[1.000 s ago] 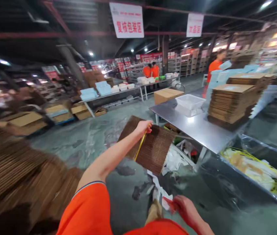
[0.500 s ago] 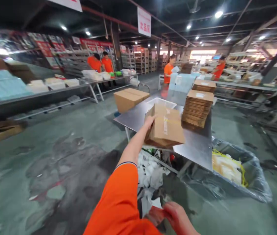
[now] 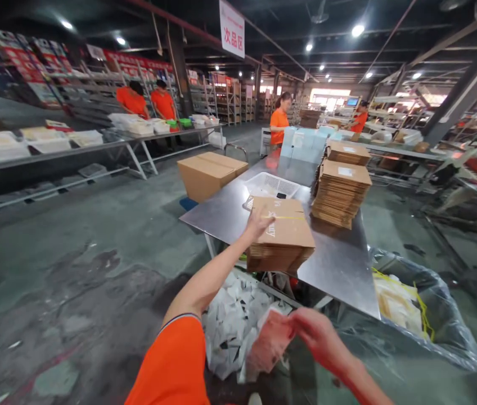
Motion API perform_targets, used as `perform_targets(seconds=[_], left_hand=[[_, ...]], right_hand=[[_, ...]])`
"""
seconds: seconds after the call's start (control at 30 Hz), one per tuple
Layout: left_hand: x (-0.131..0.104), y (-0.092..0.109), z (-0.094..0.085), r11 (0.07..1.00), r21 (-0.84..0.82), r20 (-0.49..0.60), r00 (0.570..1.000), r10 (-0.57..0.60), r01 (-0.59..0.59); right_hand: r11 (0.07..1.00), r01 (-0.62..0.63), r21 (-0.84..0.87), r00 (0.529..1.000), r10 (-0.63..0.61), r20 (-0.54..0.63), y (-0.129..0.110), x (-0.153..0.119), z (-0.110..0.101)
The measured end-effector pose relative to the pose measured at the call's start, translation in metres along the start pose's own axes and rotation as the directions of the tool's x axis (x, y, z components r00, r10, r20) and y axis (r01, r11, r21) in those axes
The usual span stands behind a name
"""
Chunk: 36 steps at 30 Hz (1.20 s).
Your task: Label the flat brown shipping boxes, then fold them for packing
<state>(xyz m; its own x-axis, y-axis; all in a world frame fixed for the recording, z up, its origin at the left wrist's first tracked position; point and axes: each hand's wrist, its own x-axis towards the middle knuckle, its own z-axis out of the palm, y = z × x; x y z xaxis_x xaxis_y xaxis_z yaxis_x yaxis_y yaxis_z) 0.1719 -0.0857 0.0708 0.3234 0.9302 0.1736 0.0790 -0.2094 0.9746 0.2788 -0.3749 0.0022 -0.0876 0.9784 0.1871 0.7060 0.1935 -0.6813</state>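
A bundle of flattened cardboard boxes [image 3: 289,236], tied with a yellow strap [image 3: 291,217], sits at the front edge of the metal table [image 3: 340,264]. My left hand [image 3: 259,222] is on its top left side, fingers curled at the strap. Lower down, my right hand [image 3: 312,329] is closed on a crumpled, reddish, see-through plastic bag [image 3: 270,343]. That bag hangs above a heap of white scraps [image 3: 230,320] under the table edge. Just behind the bundle lies a white perforated basket [image 3: 270,183] with a small black item in it.
Taller stacks of flattened cardboard [image 3: 342,191] stand at the table's right. A large carton [image 3: 211,174] is on the left, and a plastic-lined bin [image 3: 432,309] on the right. Pale blue boxes [image 3: 304,145] are at the far end near a co-worker [image 3: 279,121]; other people work farther back.
The bundle has levelled and turned its top upward, and my left hand has shifted from its side onto the top. My right hand has risen with the reddish bag. The view has swung rightward.
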Motion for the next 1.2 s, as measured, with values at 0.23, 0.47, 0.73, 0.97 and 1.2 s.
perform_targets(seconds=[0.23,0.47,0.73,0.97,1.2], left_hand=[[-0.161,0.017,0.011,0.999,-0.043,0.159,0.986,0.040,-0.034],[-0.163,-0.011,0.045,0.992,0.075,-0.327,0.942,-0.074,0.104],[-0.118,0.000,0.081,0.922,-0.334,-0.312,0.899,-0.306,0.198],[-0.116,0.010,0.071,0.935,-0.070,-0.502,0.798,-0.334,0.348],[-0.077,0.037,0.056,0.959,-0.022,-0.575,0.782,-0.242,0.281]], right_hand=[[0.971,0.054,0.234,0.988,-0.019,-0.151,0.002,0.076,-0.085],[0.955,0.253,0.155,0.967,-0.246,-0.063,0.047,0.140,-0.071],[0.916,0.398,0.048,0.916,-0.399,0.028,0.101,0.175,-0.076],[0.841,0.148,0.521,0.989,-0.126,-0.079,0.189,0.229,-0.096],[0.833,0.035,0.552,0.973,0.097,-0.209,0.273,0.296,-0.033]])
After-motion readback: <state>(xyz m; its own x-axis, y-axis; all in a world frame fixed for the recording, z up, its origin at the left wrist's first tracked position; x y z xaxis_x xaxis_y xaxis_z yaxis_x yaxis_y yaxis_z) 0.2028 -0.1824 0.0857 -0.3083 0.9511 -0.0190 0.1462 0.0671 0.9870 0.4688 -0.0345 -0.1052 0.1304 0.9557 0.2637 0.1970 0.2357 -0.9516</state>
